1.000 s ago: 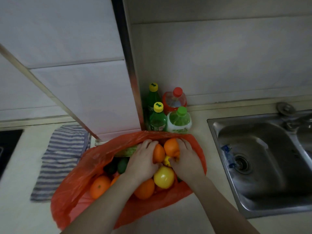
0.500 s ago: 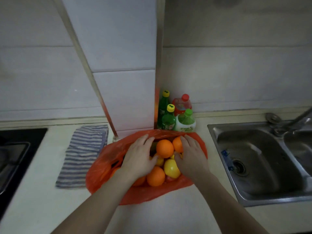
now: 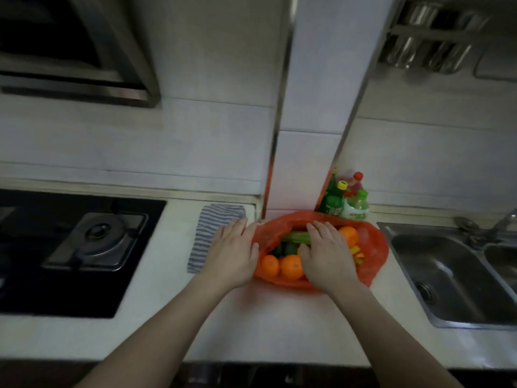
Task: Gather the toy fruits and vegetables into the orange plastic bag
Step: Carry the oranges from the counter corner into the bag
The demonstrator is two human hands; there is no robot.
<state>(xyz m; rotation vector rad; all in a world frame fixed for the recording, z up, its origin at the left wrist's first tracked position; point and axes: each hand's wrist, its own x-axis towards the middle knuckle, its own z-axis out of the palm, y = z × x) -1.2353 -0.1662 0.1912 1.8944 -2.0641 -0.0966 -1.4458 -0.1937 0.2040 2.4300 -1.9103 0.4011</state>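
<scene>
- Head view: an orange plastic bag [image 3: 373,249] lies open on a pale kitchen counter [image 3: 279,317], between a striped cloth [image 3: 214,221] and a steel sink [image 3: 447,275].
- Toy oranges [image 3: 291,266] and a green vegetable [image 3: 295,237] sit inside the bag.
- The left hand [image 3: 233,253], fingers straight, rests flat against the bag's left edge.
- The right hand [image 3: 327,256], fingers spread and straight, lies palm-down over the fruit in the bag; the hands are apart and grip nothing.
- Bottles [image 3: 345,204] stand just behind the bag against the wall; a gas hob [image 3: 95,239] sits far left.

The labels on the bottles [image 3: 334,204] are too blurred to read.
</scene>
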